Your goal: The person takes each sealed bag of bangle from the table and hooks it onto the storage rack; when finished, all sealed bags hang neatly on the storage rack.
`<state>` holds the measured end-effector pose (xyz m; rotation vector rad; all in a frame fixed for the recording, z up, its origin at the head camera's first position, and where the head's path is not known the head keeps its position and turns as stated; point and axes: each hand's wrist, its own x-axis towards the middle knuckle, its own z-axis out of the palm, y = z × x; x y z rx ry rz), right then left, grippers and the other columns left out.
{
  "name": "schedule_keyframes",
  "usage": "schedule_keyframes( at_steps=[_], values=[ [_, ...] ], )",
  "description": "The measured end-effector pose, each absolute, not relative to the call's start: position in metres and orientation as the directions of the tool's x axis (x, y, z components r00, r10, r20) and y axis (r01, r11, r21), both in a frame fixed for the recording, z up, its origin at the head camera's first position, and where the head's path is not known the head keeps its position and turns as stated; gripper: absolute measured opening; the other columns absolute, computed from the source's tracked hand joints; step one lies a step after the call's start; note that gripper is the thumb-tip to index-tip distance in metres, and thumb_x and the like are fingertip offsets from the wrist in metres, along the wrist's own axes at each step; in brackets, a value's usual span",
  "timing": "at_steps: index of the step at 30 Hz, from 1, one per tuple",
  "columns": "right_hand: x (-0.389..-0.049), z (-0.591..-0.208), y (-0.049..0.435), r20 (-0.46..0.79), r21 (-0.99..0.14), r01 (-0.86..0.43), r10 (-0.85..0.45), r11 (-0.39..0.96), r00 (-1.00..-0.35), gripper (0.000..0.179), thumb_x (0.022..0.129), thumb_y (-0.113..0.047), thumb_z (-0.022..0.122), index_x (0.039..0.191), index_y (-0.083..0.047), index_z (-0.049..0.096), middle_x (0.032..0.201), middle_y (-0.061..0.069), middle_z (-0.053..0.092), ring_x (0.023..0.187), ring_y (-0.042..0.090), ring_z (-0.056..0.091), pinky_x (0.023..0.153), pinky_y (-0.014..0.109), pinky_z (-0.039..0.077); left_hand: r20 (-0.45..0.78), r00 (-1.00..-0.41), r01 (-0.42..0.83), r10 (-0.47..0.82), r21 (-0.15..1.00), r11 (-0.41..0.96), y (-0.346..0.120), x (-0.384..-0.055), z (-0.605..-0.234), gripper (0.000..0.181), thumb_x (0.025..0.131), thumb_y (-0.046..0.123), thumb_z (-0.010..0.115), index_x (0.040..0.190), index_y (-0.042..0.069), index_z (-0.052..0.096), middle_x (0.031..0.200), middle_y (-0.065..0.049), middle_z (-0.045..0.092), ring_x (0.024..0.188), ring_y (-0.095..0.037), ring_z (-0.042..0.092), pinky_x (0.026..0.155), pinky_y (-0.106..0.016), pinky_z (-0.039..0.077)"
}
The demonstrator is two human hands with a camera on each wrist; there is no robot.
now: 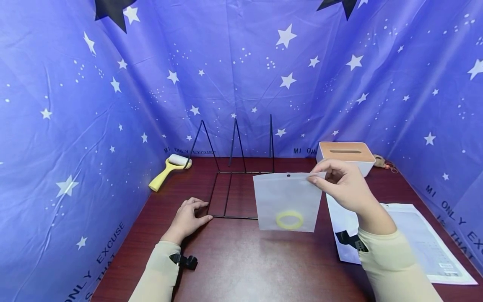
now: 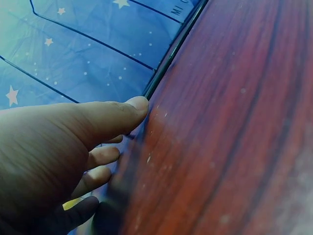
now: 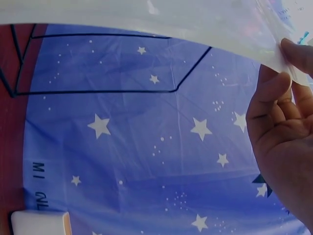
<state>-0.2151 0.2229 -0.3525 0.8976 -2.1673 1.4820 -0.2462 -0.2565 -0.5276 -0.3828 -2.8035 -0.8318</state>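
Observation:
A black wire rack [image 1: 231, 195] with several upright triangular dividers stands on the table. At its near left corner, my left hand [image 1: 185, 218] holds the wire between thumb and fingers; in the left wrist view the thumb [image 2: 112, 117] meets the end of the wire. My right hand [image 1: 345, 184] pinches the top right corner of a frosted zip bag [image 1: 286, 191], which hangs upright in front of the rack's right part. Through the bag shows a yellow ring [image 1: 279, 221] low down. The right wrist view shows the bag's pale underside [image 3: 122, 17] above the rack wires.
A yellow-handled lint roller [image 1: 162, 178] lies at the back left. A white tissue box [image 1: 345, 152] with a wooden lid stands at the back right, a small beige item [image 1: 380, 162] beside it. More flat bags [image 1: 424, 239] lie at the right. Starry blue cloth [image 1: 234, 75] surrounds the table.

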Motion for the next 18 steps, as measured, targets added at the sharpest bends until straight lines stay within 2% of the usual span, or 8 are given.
schedule_keyframes(
  at_steps=[8,14,18],
  values=[
    [-0.214,-0.353,0.205,0.623,-0.714,-0.68,-0.29,0.17,-0.727,0.023,0.089,0.015,0.073,0.099,-0.005,0.076,0.086,0.008,0.066,0.051,0.013,0.039,0.045,0.031,0.033,0.27,-0.942,0.319,0.197,0.547,0.774,-0.261,-0.246,-0.527,0.05,0.083,0.033,0.091,0.127,0.015,0.075,0.116,0.0,0.065,0.109,-0.022,0.058,0.097,-0.046,0.049],
    [-0.215,-0.352,0.19,0.632,-0.721,-0.68,-0.277,0.131,-0.724,0.022,0.088,0.016,0.074,0.096,-0.004,0.075,0.086,0.009,0.067,0.052,0.013,0.041,0.046,0.03,0.033,0.331,-0.913,0.403,0.236,0.653,0.641,-0.257,-0.246,-0.522,0.049,0.084,0.029,0.091,0.125,0.009,0.075,0.116,-0.003,0.07,0.109,-0.02,0.066,0.096,-0.047,0.053],
    [-0.216,-0.352,0.179,0.623,-0.732,-0.669,-0.271,0.13,-0.734,0.021,0.089,0.013,0.075,0.095,-0.007,0.075,0.087,0.009,0.068,0.056,0.014,0.045,0.048,0.029,0.037,0.339,-0.904,0.427,0.261,0.706,0.565,-0.247,-0.241,-0.512,0.049,0.086,0.027,0.09,0.127,0.006,0.074,0.119,-0.009,0.071,0.11,-0.024,0.069,0.095,-0.049,0.054]
  ],
)
